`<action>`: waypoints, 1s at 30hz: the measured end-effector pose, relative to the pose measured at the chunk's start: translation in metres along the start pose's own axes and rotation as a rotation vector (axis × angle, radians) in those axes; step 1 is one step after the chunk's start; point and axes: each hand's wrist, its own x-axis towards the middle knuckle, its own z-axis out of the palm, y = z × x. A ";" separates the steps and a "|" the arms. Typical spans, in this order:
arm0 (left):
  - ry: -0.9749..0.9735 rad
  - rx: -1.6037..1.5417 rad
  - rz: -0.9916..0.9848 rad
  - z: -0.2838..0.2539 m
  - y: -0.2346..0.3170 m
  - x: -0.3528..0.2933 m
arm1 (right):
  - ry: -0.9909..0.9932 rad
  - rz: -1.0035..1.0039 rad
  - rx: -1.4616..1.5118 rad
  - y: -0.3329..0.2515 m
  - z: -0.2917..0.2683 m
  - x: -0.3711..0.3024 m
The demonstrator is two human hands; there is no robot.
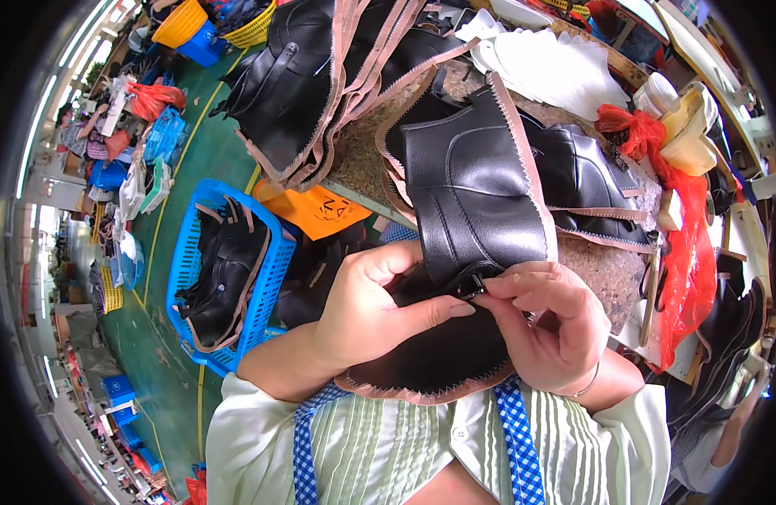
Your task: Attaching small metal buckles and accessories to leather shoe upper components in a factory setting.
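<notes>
A black leather boot upper (pixel 480 185) with a pinkish-brown, zigzag-stitched edge is in front of my chest, its lower part folded toward my apron. My left hand (pixel 362 299) is closed on its left side, thumb stretched along the leather and the other fingers partly hidden behind it. Between my two hands sits a small black buckle strap (pixel 470 280) on the upper. My right hand (pixel 556 324) pinches the end of that strap between thumb and forefinger, the remaining fingers curled in.
Stacked boot uppers (pixel 295 93) lie on the speckled worktop at the far left. White cut pieces (pixel 548 67) are fanned out at the back. A red plastic bag (pixel 689 261) hangs at the right. On my left, a blue basket (pixel 274 286) holds more black uppers.
</notes>
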 end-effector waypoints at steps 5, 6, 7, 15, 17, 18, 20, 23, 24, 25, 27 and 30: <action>-0.093 -0.098 -0.142 0.000 0.007 0.003 | -0.007 -0.054 -0.036 -0.001 0.001 0.001; -0.094 -0.098 -0.141 0.000 0.007 0.003 | -0.011 -0.037 -0.029 -0.002 0.000 0.001; -0.110 -0.103 -0.135 -0.001 0.006 0.002 | -0.014 -0.019 -0.021 -0.003 0.000 0.001; -0.066 -0.141 -0.150 0.002 0.001 0.002 | -0.097 -0.077 -0.153 -0.002 -0.005 0.013; -0.058 -0.096 -0.075 0.002 0.000 0.002 | -0.183 -0.113 -0.163 -0.003 -0.009 0.017; -0.055 -0.099 -0.073 0.002 -0.001 0.001 | -0.187 -0.115 -0.162 -0.002 -0.010 0.016; -0.063 -0.033 -0.011 0.002 -0.002 0.001 | -0.183 -0.114 -0.150 -0.001 -0.011 0.015; -0.043 0.058 0.055 0.003 -0.005 0.000 | -0.165 -0.114 -0.142 0.005 -0.009 0.012; -0.034 0.057 0.056 0.003 -0.004 0.000 | -0.171 -0.119 -0.137 0.005 -0.009 0.013; -0.042 0.217 0.188 0.002 -0.001 0.002 | -0.205 -0.108 -0.154 0.005 -0.011 0.016; -0.023 0.453 0.454 0.003 -0.001 0.007 | -0.269 -0.083 -0.159 0.005 -0.016 0.023; -0.141 0.867 0.683 -0.003 0.018 0.011 | -0.116 -0.222 -0.333 0.001 -0.019 0.030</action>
